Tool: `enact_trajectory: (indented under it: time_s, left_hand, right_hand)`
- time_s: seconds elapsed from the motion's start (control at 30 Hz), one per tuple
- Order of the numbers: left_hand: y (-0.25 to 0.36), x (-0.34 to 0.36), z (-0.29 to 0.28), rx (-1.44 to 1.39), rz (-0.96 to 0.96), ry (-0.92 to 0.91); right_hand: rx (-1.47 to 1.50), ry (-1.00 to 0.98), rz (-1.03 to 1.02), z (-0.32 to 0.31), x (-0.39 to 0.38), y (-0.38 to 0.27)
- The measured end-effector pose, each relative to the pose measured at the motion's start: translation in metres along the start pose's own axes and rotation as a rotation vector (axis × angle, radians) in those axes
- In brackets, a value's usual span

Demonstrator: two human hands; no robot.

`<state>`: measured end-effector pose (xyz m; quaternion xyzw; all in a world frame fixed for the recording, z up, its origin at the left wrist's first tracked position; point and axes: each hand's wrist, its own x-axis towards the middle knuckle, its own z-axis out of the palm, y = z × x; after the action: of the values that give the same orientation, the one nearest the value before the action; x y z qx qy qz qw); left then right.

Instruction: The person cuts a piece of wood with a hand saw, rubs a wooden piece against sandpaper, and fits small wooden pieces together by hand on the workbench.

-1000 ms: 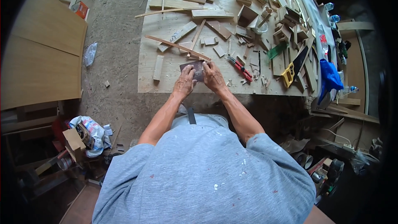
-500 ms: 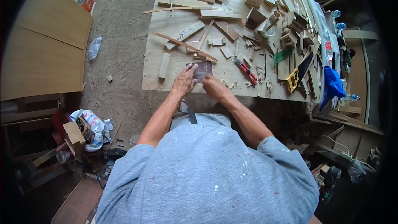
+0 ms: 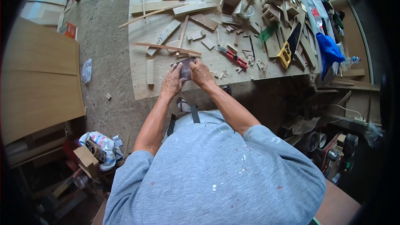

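Note:
On the near part of a plywood worktable (image 3: pixel 141 73) lies a dark, thin sheet (image 3: pixel 186 71), beneath both hands. My left hand (image 3: pixel 171 81) holds it down, fingers bent over its left part. My right hand (image 3: pixel 201 75) is closed at the sheet's upper right; what its fingers grip is hidden. A long thin strip (image 3: pixel 166 47) lies just beyond, and a short pale block (image 3: pixel 150 71) to the left. Red pliers-like or cutter tool (image 3: pixel 233 57) rests to the right among small offcuts.
Many boards and small wooden boxes (image 3: pixel 230 3) crowd the table's back and right, with a yellow-handled saw (image 3: pixel 286 54) and blue bag (image 3: pixel 327 54). Wooden panels (image 3: pixel 39 87) stand left, near a striped sack (image 3: pixel 111 153). Cluttered tools (image 3: pixel 336 154) sit low at right.
My right hand, blurred and drawn down toward me half a second ago, is back up on the sheet's right part. My left hand stays on the sheet. The whole view has shifted.

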<state>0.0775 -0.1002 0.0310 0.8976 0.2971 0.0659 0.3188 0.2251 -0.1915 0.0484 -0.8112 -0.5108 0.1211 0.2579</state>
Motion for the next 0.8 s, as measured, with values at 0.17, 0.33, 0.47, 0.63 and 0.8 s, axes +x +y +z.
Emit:
enact_trajectory:
  time_s: [0.17, 0.33, 0.47, 0.63, 0.8]
  left_hand:
    - [-0.003, 0.006, 0.002, 0.050, 0.088, 0.015]
    - [0.021, 0.015, -0.007, 0.194, 0.132, -0.048]
    - [0.045, 0.014, -0.008, 0.239, 0.065, -0.003]
    - [0.070, 0.015, 0.014, 0.370, -0.014, 0.152]
    - [0.119, 0.010, 0.046, 0.233, -0.045, 0.241]
  right_hand:
    - [0.072, -0.483, -0.037, -0.001, -0.048, 0.014]
    - [0.672, -0.210, 0.368, -0.065, -0.071, 0.091]
    - [0.903, 0.060, 0.482, -0.119, -0.074, 0.174]
    - [0.614, 0.055, 0.548, -0.148, -0.072, 0.218]
    - [0.236, -0.163, -0.054, -0.134, -0.032, 0.181]
